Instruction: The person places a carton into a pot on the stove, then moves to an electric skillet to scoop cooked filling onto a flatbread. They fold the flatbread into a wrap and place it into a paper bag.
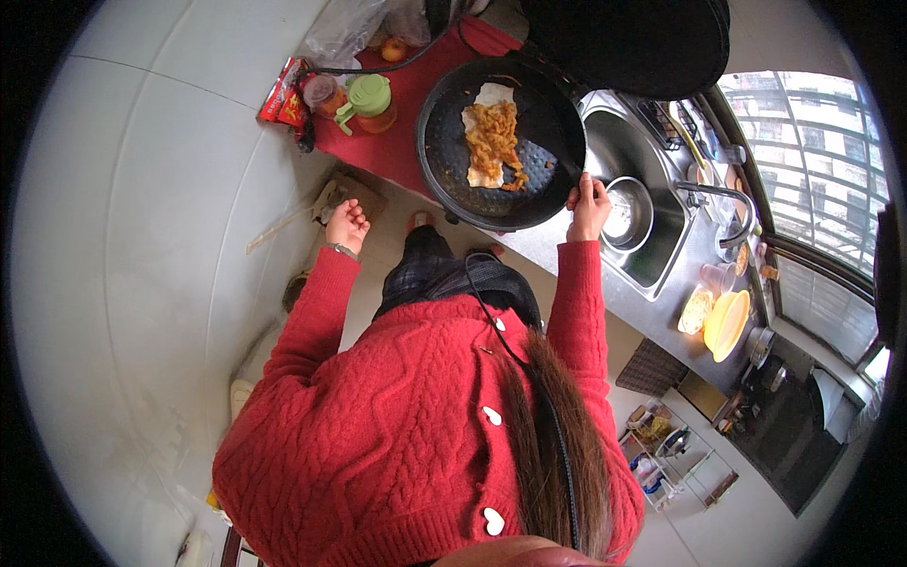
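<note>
Got a round black pan [444, 161] at the far middle, with a red mat [402, 151] showing to its left. Inside, near the centre, a pale flatbread [493, 93] heaped with orange-brown filling [491, 132], plus a few stray bits on the pan just right of the bread. At the pan's near right rim, a right hand [590, 206] with fingers drawn in; can't tell whether pinching the rim or something dark beside it. Nearer and to the left, a left hand [348, 227] in the air, apart from the pan, fingers loosely curled, can't tell about pinching anything small. Far left, a green-lidded jug [368, 97] and a red packet [283, 93]. Over right, a sink [619, 137] with a metal bowl [650, 213] inside, a curved faucet [751, 215] alongside, and a yellow bowl [727, 326] nearer.
</note>
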{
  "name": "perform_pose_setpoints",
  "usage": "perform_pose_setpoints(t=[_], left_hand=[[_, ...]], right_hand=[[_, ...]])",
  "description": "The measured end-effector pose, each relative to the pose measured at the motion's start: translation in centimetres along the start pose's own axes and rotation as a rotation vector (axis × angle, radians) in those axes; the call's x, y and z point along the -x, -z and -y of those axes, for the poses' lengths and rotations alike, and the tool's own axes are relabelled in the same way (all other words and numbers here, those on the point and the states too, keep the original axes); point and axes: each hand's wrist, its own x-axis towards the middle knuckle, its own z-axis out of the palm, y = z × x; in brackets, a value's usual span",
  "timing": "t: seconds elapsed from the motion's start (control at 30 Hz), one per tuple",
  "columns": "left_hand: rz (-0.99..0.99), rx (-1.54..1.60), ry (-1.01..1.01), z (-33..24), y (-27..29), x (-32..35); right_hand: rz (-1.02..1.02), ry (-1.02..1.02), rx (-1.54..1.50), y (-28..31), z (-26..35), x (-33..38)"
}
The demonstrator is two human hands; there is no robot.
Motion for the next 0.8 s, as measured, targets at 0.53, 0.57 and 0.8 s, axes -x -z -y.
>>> perform_pose_setpoints(t=[0.53,0.57,0.8], left_hand=[[0.036,0.021,-0.006,-0.1,-0.5,0.1],[0.034,0.016,-0.015,-0.1,-0.4,0.0],[-0.002,0.009,-0.023,-0.5,0.9,-0.6]], right_hand=[[0.039,0.286,0.406,-1.9,2.1,1.2],[0.025,0.323,0.397,-1.5,2.2,1.1],[0.038,0.223,0.526,3.4,2.9,1.2]])
